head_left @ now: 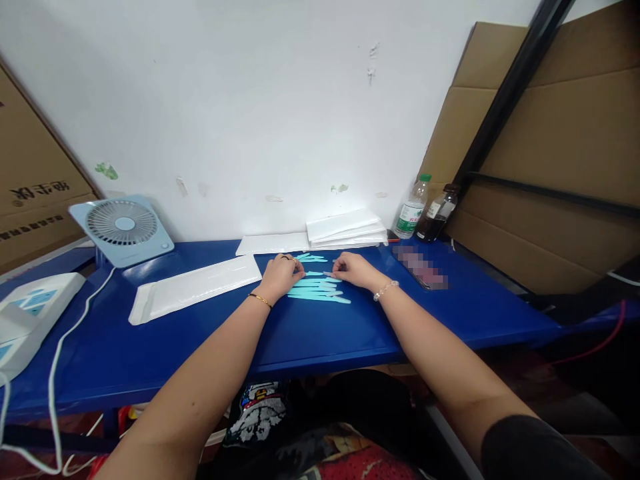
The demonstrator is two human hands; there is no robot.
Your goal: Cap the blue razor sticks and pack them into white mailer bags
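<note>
Dark printed clothing [300,427] on the lap sits closest, under the near edge of the blue table [325,333], and both bare forearms run up from it to mid-table. Left hand [284,275], ring and gold bangle, lies knuckles up with its fingers loosely bent on the left ends of the turquoise strips [317,290]. Right hand [353,270], bead bracelet, has its fingers drawn narrow at the end of one upper strip. Too small to tell whether either hand actually grips. The strips lie flat in a loose row between the two hands, a few more just behind them toward the wall. A long white pouch [193,287] lies flat to the left, near the left hand and clear of the strips. Another flat white pouch [273,243] and a stack of white pouches [345,229] sit at the back against the white wall [250,100]. A pale blue desk fan [123,227] leans back at the far left. A white device [30,313] is at the left edge, its white cable [55,373] hanging over the front. At back right a clear bottle with a green cap [413,210] stands touching a dark bottle [437,213] holding dark liquid; the clear one's fill is not readable. A blurred patch [420,267] lies right of the right hand. Cardboard sheets [550,167] lean behind a black bar on the right.
</note>
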